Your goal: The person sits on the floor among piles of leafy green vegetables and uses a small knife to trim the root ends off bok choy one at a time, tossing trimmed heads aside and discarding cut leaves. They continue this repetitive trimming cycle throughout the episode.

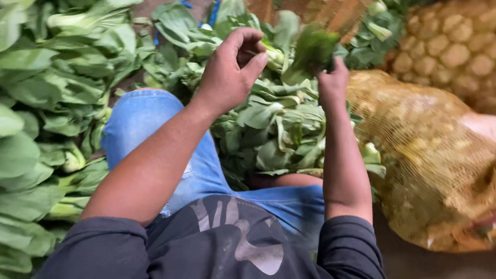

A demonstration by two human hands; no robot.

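The right hand (333, 82) is clamped on a dark green leafy bunch (313, 49), raised above the pile of pale-stemmed green cabbages (276, 128); the left hand (232, 70), fingers curled, pinches just beside that bunch.

One view only, head-mounted, aimed steeply down and slightly forward over the wearer's own chest and lap. Close range: dark sleeves and blue-jeaned knee (140, 121) fill the lower frame, both forearms run up to mid-frame. Left hand (232, 70) and right hand (333, 82) sit near centre. Leafy greens pile (16, 116) fills the left edge, mesh sack (444, 159) the right. Top edge blurred. No second view, so nothing shared.
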